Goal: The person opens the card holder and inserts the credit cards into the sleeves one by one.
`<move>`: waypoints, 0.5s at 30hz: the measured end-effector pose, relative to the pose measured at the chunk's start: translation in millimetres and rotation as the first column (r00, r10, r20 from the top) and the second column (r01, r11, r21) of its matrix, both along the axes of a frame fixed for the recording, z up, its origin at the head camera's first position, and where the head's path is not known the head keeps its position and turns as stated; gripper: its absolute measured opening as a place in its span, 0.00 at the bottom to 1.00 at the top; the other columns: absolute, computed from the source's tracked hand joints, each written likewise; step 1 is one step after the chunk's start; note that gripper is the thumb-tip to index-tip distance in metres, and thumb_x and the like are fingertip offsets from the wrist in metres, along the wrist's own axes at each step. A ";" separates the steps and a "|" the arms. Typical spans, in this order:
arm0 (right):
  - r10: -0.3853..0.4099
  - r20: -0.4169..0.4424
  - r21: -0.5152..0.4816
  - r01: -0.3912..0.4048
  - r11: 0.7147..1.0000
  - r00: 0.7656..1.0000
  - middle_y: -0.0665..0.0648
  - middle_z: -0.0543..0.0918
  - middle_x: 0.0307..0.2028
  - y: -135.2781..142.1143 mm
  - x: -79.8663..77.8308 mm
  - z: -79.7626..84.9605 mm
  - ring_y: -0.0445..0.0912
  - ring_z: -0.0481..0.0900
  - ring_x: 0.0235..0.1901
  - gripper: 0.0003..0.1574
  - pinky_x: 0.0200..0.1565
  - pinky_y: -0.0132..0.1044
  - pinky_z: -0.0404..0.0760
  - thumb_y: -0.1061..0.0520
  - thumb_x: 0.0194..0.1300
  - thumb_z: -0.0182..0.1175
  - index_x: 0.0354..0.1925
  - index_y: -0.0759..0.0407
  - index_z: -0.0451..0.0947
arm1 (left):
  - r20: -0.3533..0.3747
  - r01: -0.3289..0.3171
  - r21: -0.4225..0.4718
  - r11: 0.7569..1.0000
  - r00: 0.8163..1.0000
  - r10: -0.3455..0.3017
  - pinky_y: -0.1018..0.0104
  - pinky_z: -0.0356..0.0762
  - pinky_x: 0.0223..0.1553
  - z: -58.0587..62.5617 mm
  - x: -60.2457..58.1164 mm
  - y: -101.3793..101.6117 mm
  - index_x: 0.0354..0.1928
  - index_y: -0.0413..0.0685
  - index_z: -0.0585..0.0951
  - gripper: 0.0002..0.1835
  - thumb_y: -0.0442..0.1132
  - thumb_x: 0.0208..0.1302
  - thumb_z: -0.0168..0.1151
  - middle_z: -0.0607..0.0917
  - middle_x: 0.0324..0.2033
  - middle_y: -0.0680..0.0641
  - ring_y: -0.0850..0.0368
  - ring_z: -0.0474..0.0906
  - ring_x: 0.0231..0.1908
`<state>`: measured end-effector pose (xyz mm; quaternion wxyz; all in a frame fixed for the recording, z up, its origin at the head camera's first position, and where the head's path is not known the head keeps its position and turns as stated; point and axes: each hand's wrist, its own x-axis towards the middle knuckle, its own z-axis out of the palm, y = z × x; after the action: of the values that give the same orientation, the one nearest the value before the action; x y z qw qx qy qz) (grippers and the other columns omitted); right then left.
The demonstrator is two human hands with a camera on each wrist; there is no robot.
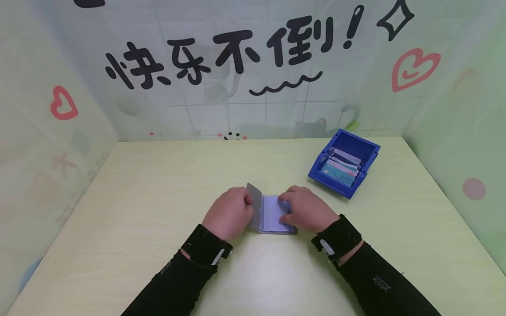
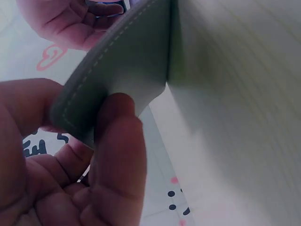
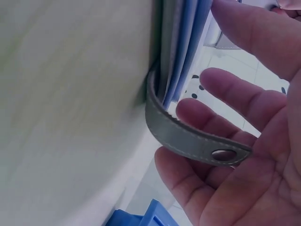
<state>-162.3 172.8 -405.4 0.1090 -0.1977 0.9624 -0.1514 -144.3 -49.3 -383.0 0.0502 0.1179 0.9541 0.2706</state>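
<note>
Sleeves (image 1: 170, 283), hands (image 1: 230, 213) (image 1: 310, 210) on wallet (image 1: 273, 215); "VIP" card (image 1: 337, 172)

Showed grey on the card holder (image 1: 256, 210), with dashed stitching along its strap (image 3: 183, 142), and lilac on its pages (image 1: 273, 214). Had blue on the box (image 1: 357, 142), teal and pink on its cards (image 1: 340, 170), black on the sleeves (image 1: 171, 283), pale wood grain on the table (image 1: 178, 175), black lettering (image 1: 237, 55) and pink hearts (image 1: 394, 73) on the backdrop (image 1: 197, 26).
</note>
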 end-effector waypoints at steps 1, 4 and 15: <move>0.008 0.003 0.003 -0.008 1.000 1.000 0.58 0.84 0.58 -0.4 0.3 0.1 0.52 0.80 0.57 0.32 0.66 0.49 0.80 0.47 0.65 0.75 0.61 0.60 0.83 | -0.005 -0.001 -0.009 1.000 1.000 0.001 0.60 0.81 0.40 -0.8 -0.2 -0.5 0.38 0.42 0.83 0.03 0.33 0.69 0.61 0.83 0.36 0.48 0.54 0.78 0.34; 0.023 0.003 0.021 -0.023 1.000 1.000 0.59 0.84 0.59 -0.8 0.9 1.0 0.53 0.81 0.59 0.31 0.67 0.49 0.80 0.46 0.65 0.75 0.61 0.61 0.84 | -0.013 -0.007 -0.044 0.999 1.000 0.007 0.60 0.82 0.40 -3.3 -0.7 -1.2 0.42 0.41 0.83 0.04 0.33 0.69 0.62 0.83 0.41 0.44 0.54 0.79 0.35; 0.038 0.019 0.037 -0.038 0.999 0.999 0.60 0.83 0.61 -0.8 0.9 2.3 0.54 0.80 0.61 0.31 0.68 0.50 0.78 0.46 0.67 0.73 0.61 0.62 0.84 | -0.030 0.004 -0.188 0.982 1.000 -0.009 0.41 0.78 0.65 -11.8 -2.7 -0.1 0.61 0.43 0.85 0.21 0.35 0.66 0.62 0.74 0.73 0.37 0.34 0.73 0.69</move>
<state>-161.4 172.0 -403.1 0.1244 -0.2124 0.9600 -0.1332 -147.0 -49.3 -394.8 0.0474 0.1199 0.9756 0.1775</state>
